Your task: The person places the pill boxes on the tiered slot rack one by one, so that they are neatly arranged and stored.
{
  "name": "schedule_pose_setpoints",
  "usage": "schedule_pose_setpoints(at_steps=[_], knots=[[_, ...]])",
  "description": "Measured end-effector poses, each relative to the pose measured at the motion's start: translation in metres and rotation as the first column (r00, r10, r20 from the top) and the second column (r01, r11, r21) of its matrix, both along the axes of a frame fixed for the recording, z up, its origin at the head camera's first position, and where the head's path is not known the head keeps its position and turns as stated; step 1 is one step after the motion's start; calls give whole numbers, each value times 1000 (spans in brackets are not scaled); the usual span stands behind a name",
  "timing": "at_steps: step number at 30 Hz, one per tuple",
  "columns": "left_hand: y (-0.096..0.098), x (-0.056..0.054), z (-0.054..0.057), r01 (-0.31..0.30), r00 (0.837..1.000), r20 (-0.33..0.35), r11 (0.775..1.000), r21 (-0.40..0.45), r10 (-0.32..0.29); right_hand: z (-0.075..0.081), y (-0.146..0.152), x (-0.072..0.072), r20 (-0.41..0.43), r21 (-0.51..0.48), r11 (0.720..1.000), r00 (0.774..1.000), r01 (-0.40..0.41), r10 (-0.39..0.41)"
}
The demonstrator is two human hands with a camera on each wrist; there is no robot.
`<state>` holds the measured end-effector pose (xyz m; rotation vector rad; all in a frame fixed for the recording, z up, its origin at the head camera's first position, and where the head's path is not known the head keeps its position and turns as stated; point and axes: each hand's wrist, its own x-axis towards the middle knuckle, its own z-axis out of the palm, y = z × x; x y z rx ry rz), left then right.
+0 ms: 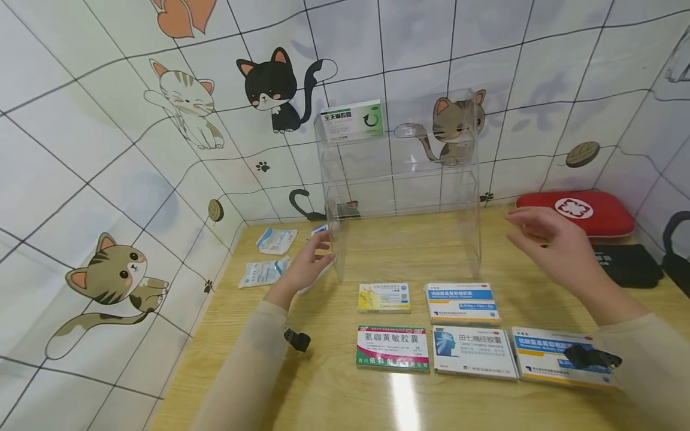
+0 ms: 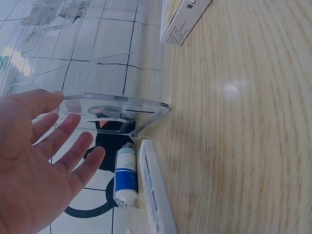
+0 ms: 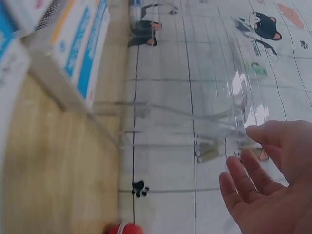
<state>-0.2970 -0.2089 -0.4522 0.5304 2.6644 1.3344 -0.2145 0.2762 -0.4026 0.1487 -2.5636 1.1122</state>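
A clear acrylic display rack [image 1: 396, 211] stands on the table against the wall. One green-and-white medicine box [image 1: 353, 121] sits on its top tier at the left. My left hand [image 1: 306, 263] is at the rack's left side, fingers loosely bent; in the left wrist view its thumb tip overlaps the rack's edge [image 2: 126, 101]. My right hand [image 1: 557, 245] hovers off the right side, apart from the rack in the head view, thumb and fingers spread and nothing between them. In the right wrist view, that hand [image 3: 273, 180] faces the rack with its palm.
In front lie a yellow box [image 1: 384, 298], blue-and-white boxes [image 1: 462, 303] [image 1: 560, 357], a green-and-pink box [image 1: 393, 348] and a white box with a head picture [image 1: 474, 352]. Packets [image 1: 264, 272] lie left; a red case [image 1: 598, 224] and black pouch [image 1: 628, 265] lie right.
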Motion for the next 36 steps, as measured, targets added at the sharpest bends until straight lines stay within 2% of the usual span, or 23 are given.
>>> schedule_pose_setpoints(at_steps=[4, 8, 14, 16, 19, 24, 29, 32, 36], knots=[[0, 1, 0, 3, 1000, -4, 1000, -6, -3, -18, 22, 18, 56, 73, 997, 998, -7, 3], [1, 1, 1, 18, 1000, 0, 1000, 8, -18, -38, 36, 31, 168, 126, 990, 985, -55, 33], [0, 1, -1, 38, 999, 6, 999, 27, -38, -52, 56, 55, 354, 208, 964, 932, -163, 81], [-1, 1, -1, 37, 999, 5, 999, 26, -37, -55, 61, 63, 390, 228, 952, 915, -204, 103], [-2, 0, 0, 21, 1000, 17, 999, 29, -21, -58, 70, 73, 429, 245, 939, 895, -242, 119], [1, 0, 1, 3, 999, 37, 999, 43, -4, -61, 85, 87, 456, 286, 925, 885, -248, 96], [2, 1, 0, 9, 999, 49, 999, 48, -12, -71, 98, 98, 491, 324, 907, 867, -269, 81], [2, 1, 0, 2, 999, 47, 999, 37, -4, -77, 104, 102, 520, 319, 906, 851, -278, 78], [3, 1, 1, -4, 999, 33, 999, 43, 3, -83, 111, 108, 531, 313, 911, 845, -269, 67]])
